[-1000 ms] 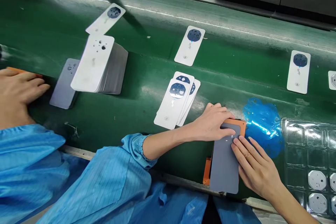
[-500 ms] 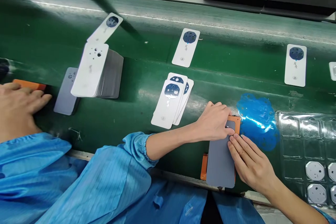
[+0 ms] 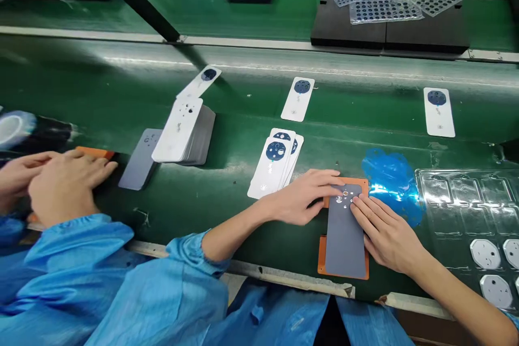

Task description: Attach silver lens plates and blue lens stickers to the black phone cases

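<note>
A grey phone back cover [image 3: 345, 243] with small camera holes at its far end lies on an orange fixture [image 3: 323, 259], whose edges show around it. My left hand [image 3: 304, 194] reaches in from the left, fingers stretched out and fingertips at the cover's upper left corner by the holes. My right hand [image 3: 387, 232] lies with straight fingers flat along the cover's right side, just below the holes. Neither hand is wrapped around anything. Left of my left hand, white phone back covers [image 3: 265, 170] with dark round camera areas lie overlapped.
A tall leaning stack of covers [image 3: 177, 132] stands left, beside another grey cover [image 3: 141, 159]. Blue film pieces [image 3: 391, 181] lie right of the fixture, then a clear tray [image 3: 454, 221] with round white parts. A co-worker's hands [image 3: 67, 184] rest at the far left.
My left hand has drawn back left from the cover's top, uncovering the camera holes, and its fingers have straightened. My right hand stays on the cover. The view has tilted up.
</note>
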### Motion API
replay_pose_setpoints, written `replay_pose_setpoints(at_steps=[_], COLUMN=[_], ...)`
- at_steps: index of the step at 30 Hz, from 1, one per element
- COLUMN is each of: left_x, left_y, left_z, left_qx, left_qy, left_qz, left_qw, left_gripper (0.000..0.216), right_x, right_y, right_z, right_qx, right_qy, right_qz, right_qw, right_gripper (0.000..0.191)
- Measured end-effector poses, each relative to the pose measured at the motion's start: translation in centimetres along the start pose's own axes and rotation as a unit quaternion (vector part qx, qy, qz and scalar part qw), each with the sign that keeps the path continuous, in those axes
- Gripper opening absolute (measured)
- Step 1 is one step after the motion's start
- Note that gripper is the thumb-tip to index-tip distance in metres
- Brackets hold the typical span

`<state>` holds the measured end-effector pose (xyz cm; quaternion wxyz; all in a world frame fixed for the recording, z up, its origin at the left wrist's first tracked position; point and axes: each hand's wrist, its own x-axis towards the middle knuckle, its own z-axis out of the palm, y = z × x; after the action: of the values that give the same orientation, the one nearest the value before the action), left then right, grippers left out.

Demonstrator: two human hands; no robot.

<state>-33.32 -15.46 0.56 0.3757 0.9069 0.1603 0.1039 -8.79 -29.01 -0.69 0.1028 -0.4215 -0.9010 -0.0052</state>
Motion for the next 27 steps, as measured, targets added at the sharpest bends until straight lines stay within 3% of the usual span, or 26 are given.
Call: replay_pose_setpoints(at_steps=[2,5,14,19,24,27], left_x=[-1.6,-2.7,-2.2,-1.2,-0.4,0.0], left_y=[0.1,0.0,0.1,0.8,2.1,2.4], left_z=[0.4,1.9,5.2,6.4,6.2,5.9], left_qx=[0.033,0.069,0.170,0.094,-0.042,-0.080], left_qy=[-0.035,-0.008,0.121,0.240,0.251,0.241], left_qz=[0.012,0.000,0.006,-0.053,-0.196,-0.221], left_qw=[0.999,0.998,0.978,0.965,0.947,0.942], left_gripper=[0.056,0.066,0.039,0.035,0.043,0.057], right_x=[0.0,0.1,0.8,1.3,2.5,3.2], right_y=[0.0,-0.1,0.4,0.8,1.5,2.2], right_z=[0.3,0.5,0.7,0.8,-0.6,-1.9], right_qx=[0.004,0.012,0.009,0.009,0.007,0.022], right_qy=[0.017,0.036,0.082,0.109,0.124,0.130], right_qz=[0.004,0.009,0.003,-0.011,-0.031,-0.030], right_qw=[1.000,0.999,0.997,0.994,0.992,0.991], right_gripper=[0.049,0.047,0.039,0.033,0.028,0.028])
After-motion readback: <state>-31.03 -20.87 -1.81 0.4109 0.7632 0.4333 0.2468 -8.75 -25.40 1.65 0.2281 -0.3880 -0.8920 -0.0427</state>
